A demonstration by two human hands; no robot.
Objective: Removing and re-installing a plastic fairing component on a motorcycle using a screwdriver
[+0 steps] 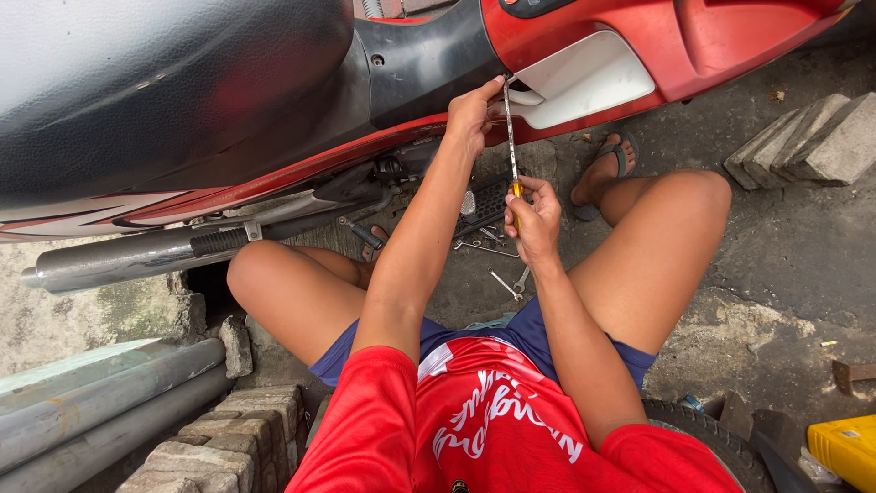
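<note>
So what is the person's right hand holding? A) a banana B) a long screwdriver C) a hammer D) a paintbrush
B: the right hand grips the yellow handle of a long screwdriver, whose thin metal shaft runs up to the red motorbike panel, where the left hand steadies its tip.

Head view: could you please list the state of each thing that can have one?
screwdriver: upright, tip at the motorbike panel
left hand: steadying the shaft near the tip
right hand: closed around the yellow handle
wrenches: lying loose on the ground
sandal: worn on foot
</note>
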